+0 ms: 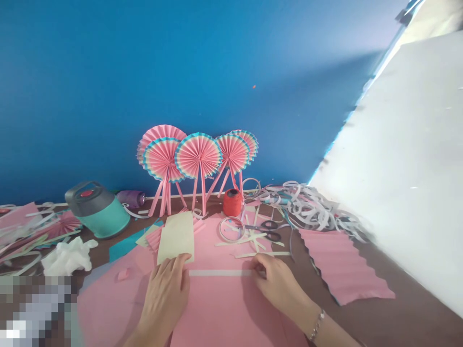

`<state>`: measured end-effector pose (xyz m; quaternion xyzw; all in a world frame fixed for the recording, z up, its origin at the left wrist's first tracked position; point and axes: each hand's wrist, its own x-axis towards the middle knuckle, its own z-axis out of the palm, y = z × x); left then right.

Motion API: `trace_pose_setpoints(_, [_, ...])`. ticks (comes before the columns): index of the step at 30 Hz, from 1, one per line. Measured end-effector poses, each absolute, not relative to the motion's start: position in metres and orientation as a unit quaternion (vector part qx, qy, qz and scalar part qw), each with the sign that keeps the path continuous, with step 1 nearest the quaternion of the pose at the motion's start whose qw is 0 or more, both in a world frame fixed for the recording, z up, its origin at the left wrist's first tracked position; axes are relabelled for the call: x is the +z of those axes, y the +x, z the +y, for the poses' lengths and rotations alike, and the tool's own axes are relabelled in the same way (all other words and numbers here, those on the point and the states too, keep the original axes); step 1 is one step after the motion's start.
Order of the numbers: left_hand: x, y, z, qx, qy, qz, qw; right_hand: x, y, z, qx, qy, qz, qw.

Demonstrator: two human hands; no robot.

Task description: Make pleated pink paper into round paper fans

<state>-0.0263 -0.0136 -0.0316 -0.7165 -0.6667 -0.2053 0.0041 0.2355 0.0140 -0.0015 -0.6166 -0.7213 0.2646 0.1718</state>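
Note:
A pale strip of tape stretches straight across a sheet of pink paper in front of me. My left hand is closed at the strip's left end, its fingertips beside a cream paper piece. At the other end, my right hand pinches the strip between thumb and bent fingers. Whether the strip's ends stick to the paper is hidden under my fingers. Just beyond lie a tape roll, scissors with dark handles, and thin cream paper strips.
Several pink pleated paper fans stand against the blue wall. A red thread spool and a teal-grey jug stand nearby. Tangled white strips and a creased pink sheet lie right; crumpled white material lies left.

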Motion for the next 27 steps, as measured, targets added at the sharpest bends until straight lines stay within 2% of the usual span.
trace_pose_setpoints(27, [-0.019,-0.025,-0.016,-0.137,-0.725,-0.675,0.024,0.009,0.245,0.010,0.164,-0.680,-0.713,0.057])
